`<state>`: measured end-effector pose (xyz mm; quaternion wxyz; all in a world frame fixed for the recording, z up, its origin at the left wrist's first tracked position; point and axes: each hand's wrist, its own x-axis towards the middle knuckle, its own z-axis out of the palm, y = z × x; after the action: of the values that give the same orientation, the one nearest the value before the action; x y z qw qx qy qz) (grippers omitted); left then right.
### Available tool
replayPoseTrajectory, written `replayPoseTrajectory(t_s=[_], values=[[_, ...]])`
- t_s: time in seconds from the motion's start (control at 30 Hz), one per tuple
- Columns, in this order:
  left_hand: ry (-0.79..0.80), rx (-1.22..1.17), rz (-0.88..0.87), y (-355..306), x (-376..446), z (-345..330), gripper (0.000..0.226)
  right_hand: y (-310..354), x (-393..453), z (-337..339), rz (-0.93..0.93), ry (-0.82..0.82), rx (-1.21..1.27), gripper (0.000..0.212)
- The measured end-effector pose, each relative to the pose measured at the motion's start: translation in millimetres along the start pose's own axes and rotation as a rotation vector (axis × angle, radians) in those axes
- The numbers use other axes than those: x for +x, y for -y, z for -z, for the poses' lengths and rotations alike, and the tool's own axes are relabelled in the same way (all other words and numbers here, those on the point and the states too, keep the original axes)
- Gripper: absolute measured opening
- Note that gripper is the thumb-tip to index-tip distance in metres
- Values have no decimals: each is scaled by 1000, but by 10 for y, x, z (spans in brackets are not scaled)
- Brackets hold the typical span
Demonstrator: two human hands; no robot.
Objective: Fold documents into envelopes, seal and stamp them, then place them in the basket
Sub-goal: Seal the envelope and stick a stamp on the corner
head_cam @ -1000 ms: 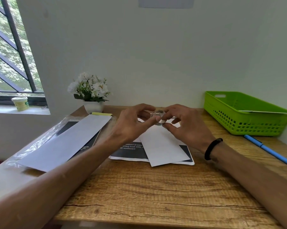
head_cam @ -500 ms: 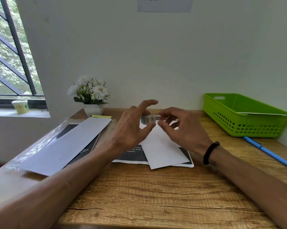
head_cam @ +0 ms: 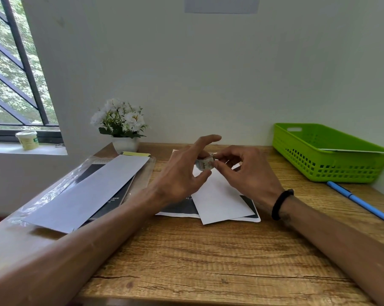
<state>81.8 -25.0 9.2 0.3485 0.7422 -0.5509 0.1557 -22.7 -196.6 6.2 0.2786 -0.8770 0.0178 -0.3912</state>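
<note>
Holding a small roll of stamps (head_cam: 204,164) above the white envelope (head_cam: 217,199), the left hand (head_cam: 182,175) has its grip clamped around it (forefinger straight). The right hand (head_cam: 250,173) pinches the roll's end; the green basket (head_cam: 328,155) sits far right on the tabletop (head_cam: 208,261).

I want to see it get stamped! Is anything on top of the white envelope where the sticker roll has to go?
Nothing visible lies on it. The left hand and right hand hold the roll just above the envelope, whose top is bare; only the hands hide its far end.
</note>
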Motion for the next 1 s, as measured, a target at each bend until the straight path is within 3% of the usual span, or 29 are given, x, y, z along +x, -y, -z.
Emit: replayPoseTrajectory(t_s=[1.0], values=[[56,-3,-61,72,34,-63,79,18,1,11,-122,76,105,4]])
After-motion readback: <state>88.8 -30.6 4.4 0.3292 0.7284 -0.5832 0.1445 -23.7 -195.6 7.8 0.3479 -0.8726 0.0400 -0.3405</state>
